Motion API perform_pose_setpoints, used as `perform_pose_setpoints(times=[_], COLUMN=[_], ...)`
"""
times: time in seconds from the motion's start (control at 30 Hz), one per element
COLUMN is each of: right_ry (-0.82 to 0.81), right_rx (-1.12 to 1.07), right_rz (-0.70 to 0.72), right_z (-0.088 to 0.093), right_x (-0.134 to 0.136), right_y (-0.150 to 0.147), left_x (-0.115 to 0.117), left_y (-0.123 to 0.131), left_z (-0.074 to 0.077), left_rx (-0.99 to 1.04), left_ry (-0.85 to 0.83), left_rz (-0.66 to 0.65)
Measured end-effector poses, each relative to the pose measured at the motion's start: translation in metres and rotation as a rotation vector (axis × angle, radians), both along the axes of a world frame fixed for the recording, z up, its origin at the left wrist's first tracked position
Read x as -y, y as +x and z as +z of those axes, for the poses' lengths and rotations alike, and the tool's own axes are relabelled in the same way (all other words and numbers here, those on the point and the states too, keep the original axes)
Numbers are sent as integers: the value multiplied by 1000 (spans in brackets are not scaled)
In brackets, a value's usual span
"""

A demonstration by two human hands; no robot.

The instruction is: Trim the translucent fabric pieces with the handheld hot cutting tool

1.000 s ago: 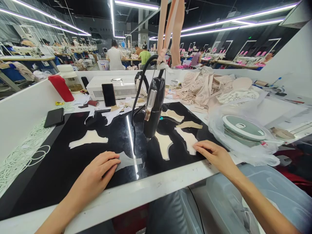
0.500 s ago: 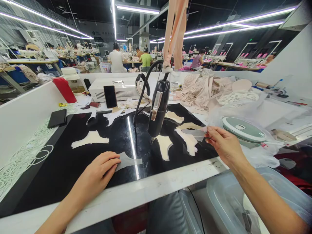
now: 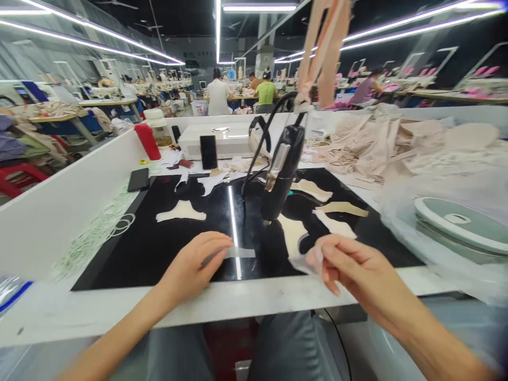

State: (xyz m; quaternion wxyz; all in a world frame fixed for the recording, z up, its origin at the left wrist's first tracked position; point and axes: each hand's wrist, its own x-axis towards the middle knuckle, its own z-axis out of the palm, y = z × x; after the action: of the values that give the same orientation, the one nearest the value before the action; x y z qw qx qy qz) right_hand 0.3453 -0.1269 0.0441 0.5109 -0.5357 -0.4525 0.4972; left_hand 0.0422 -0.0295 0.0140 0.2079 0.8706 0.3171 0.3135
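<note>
My left hand (image 3: pixel 200 262) is over the black work surface, its fingers together on a thin translucent cut piece (image 3: pixel 242 252). Part of that piece is hidden beneath the fingers. Near the front edge, my right hand (image 3: pixel 351 264) pinches another thin whitish translucent piece (image 3: pixel 299 263) between thumb and fingers. Just beyond this piece lies a cream cut piece (image 3: pixel 292 233). A white cut piece (image 3: pixel 335 223) and a tan curved strip (image 3: pixel 343 208) lie beyond my right hand. A black cylindrical tool (image 3: pixel 283 172) with a cable hangs between my hands.
A cream piece (image 3: pixel 181 210) lies on the left of the black surface (image 3: pixel 130 259). Pale green loops (image 3: pixel 93 227) cover the left side. A phone (image 3: pixel 208 152) leans against a white box (image 3: pixel 234 129). Beige fabric (image 3: pixel 369 140) and an oval-lidded container (image 3: pixel 468 222) are at right.
My right hand has moved left and nearer the front edge, carrying the thin piece away from the tan strip. My left hand stays at its piece. The camera view has turned left.
</note>
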Motion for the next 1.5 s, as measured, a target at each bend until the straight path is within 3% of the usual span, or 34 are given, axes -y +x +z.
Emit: perform_pose_setpoints(times=[0.13,0.27,0.4,0.6,0.73,0.87,1.1,1.5], right_ry=[-134,-170,-248,-303,-290,-296,-273,-340], right_rx=[-67,-116,-165,-340,-186,-13,-10,-45], right_rz=[238,250,222,187,233,149,109,142], right_z=[-12,-21,-28,-29,-31,-37,-40,-40], right_x=[-4,-11,-12,-12,-16,-20,-24,-23], right_y=[-43,-63,-68,-71,-71,-67,-59,-63], left_x=[28,47,50,44,45,44,42,42], left_y=[23,36,35,26,23,21,5,-5], left_z=[19,26,21,16,16,15,10,5], left_rx=[115,212,297,269,253,272,407,590], left_ry=[-419,-697,-895,-914,-925,-945,-991,-1134], left_rz=[-56,-83,18,61,24,46,191,225])
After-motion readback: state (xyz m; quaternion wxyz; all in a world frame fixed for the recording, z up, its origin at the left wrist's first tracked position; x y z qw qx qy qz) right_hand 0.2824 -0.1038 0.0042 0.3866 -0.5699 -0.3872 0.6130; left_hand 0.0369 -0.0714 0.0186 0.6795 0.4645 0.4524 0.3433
